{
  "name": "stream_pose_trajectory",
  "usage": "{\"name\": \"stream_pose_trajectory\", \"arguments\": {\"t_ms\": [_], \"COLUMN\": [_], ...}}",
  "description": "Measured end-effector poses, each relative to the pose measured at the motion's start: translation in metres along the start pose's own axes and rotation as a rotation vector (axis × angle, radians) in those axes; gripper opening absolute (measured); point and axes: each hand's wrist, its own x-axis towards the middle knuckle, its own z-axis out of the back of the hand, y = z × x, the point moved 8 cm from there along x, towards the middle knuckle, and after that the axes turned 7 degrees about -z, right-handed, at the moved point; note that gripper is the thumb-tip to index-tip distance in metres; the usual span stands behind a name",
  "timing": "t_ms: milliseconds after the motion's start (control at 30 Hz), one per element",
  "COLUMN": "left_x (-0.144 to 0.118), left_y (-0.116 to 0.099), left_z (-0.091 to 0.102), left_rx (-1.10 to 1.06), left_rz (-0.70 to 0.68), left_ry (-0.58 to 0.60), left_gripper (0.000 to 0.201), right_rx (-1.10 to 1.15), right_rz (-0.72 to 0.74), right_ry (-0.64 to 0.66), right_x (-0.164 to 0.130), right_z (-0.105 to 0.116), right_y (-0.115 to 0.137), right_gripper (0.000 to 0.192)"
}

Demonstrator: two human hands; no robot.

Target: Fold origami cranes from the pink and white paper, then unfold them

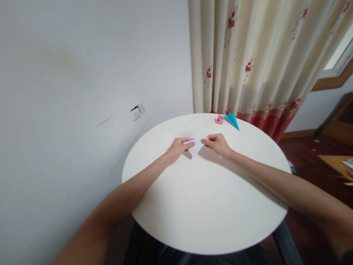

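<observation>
A folded piece of white paper point(196, 148) is held between my two hands, a little above the round table, with one corner pointing down towards me. My left hand point(178, 148) pinches its left side, thumb lying across the front. At the upper right corner of the paper, the thumb and fingers of my right hand point(217, 144) are closed on the edge. The fingers behind the sheet are partly hidden.
The white round table point(209, 206) stands against a white wall and a flowered curtain point(248, 55). Near its far edge lie a pink folded paper piece point(220, 119) and a blue paper plane point(232, 120). A wall socket point(135, 113) is at the left.
</observation>
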Motion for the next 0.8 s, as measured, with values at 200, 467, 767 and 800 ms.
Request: {"name": "stream_pose_trajectory", "arguments": {"t_ms": [200,467,767,800], "left_x": [-0.005,-0.005,-0.005,-0.005], "left_y": [0.010,0.004,0.008,0.008], "left_z": [-0.009,-0.014,-0.013,-0.013], "left_rx": [0.107,0.024,0.065,0.098], "left_rz": [0.115,0.037,0.070,0.076], "left_ry": [0.159,-0.047,-0.047,-0.042], "left_gripper": [0.044,0.044,0.041,0.041], "right_rx": [-0.079,0.008,-0.072,-0.074], "right_rz": [0.063,0.015,-0.003,-0.008], "right_ry": [-0.019,0.054,0.017,0.012], "right_x": [0.002,-0.003,-0.004,-0.003], "right_z": [-0.001,-0.012,-0.014,-0.012], "right_y": [0.001,0.002,-0.011,-0.011], "right_gripper": [0.043,0.046,0.044,0.044]}}
